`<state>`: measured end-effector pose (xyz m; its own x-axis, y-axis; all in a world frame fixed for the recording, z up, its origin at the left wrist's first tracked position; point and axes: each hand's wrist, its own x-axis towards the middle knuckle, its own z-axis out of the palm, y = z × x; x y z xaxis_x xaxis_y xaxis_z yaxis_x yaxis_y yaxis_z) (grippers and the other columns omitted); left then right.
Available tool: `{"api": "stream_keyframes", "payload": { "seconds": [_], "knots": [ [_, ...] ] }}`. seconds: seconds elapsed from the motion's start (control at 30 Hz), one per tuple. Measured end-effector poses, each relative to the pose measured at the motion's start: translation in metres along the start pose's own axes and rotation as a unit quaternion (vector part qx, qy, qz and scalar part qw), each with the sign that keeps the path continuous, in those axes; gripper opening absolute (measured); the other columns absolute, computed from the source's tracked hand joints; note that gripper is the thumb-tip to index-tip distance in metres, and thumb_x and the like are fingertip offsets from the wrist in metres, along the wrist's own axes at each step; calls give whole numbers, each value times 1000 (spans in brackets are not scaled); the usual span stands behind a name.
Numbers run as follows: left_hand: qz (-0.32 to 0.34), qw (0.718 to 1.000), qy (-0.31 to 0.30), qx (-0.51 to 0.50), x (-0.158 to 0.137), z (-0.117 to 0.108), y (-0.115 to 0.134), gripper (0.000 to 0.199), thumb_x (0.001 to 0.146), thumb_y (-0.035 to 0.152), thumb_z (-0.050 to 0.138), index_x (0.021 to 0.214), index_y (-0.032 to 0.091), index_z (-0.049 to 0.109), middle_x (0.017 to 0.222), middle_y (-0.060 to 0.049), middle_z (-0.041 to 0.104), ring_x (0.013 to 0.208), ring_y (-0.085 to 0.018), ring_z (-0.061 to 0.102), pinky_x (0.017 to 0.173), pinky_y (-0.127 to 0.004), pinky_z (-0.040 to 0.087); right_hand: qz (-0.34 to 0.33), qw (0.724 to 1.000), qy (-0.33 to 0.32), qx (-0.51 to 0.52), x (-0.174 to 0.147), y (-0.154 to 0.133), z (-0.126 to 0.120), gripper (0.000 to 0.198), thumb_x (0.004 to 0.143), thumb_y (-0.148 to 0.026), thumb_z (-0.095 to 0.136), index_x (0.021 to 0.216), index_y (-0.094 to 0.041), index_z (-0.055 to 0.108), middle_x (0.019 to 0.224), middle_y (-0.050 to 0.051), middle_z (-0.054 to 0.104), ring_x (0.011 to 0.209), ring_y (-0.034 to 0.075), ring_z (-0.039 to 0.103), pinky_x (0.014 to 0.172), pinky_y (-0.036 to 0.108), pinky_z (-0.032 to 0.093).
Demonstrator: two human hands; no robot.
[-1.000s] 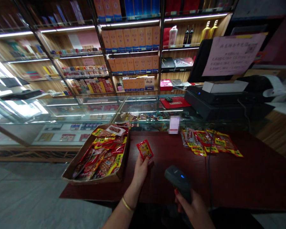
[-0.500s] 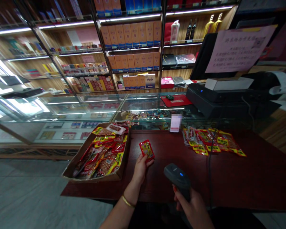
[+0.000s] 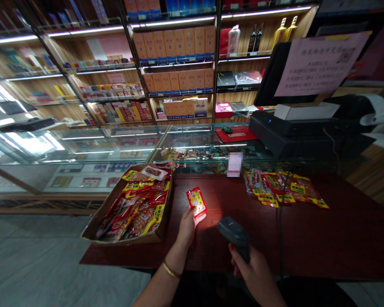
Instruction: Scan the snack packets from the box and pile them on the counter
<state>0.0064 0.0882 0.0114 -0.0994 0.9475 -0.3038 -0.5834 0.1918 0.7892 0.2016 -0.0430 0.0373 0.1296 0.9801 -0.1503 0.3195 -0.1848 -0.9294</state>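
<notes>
Between the thumb and fingers of my left hand is a small red and yellow snack packet, held over the dark wooden counter. A bright patch of light falls on the packet. My right hand is wrapped round the handle of a dark grey barcode scanner, whose head points toward the packet. To the left of my left hand sits a cardboard box full of red and yellow snack packets. Several more packets lie in a loose pile at the right.
A black cable runs down across the counter at the right. Behind stand a glass display case, a red mouse mat and a monitor with a paper notice. Shelves of orange boxes line the back.
Light now shines on the packet, and the blue lamp on the scanner no longer shows. The scanner has shifted slightly left. My left hand keeps its hold.
</notes>
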Motion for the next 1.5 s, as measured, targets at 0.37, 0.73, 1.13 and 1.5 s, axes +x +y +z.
{"api": "stream_keyframes", "payload": {
  "seconds": [0.37, 0.73, 1.13, 1.5],
  "knots": [
    [15, 1000, -21, 4, -1, -2, -2, 38, 67, 36, 87, 97, 16, 76, 101, -11, 79, 94, -27, 75, 92, -45, 60, -26, 999, -20, 4, 29, -14, 20, 39, 94, -58, 56, 78, -23, 63, 57, 0, 68, 47, 21, 70, 49, 28, 49],
    [12, 999, -30, 7, -3, 2, 1, 44, 68, 36, 87, 105, 15, 76, 103, -12, 80, 94, -27, 76, 92, -44, 60, -26, 999, -36, 23, 35, -24, 26, 34, 94, -54, 60, 81, -23, 65, 54, -3, 66, 45, 21, 70, 47, 27, 49],
    [25, 983, -85, 158, -7, 26, 8, 30, 78, 41, 77, 93, 15, 79, 89, -8, 81, 75, -20, 72, 65, -25, 53, 14, 984, 36, 175, 36, 2, -19, 54, 82, -69, 71, 92, -17, 73, 59, -2, 67, 43, 16, 63, 43, 26, 46],
    [-22, 893, -264, 364, 62, 244, -64, 30, 94, 33, 72, 117, 13, 68, 104, -8, 73, 83, -18, 70, 75, -33, 60, 3, 947, 62, 314, 38, 30, -40, 65, 68, -74, 83, 94, -16, 74, 55, -3, 67, 39, 13, 60, 40, 22, 44]
  ]
}}
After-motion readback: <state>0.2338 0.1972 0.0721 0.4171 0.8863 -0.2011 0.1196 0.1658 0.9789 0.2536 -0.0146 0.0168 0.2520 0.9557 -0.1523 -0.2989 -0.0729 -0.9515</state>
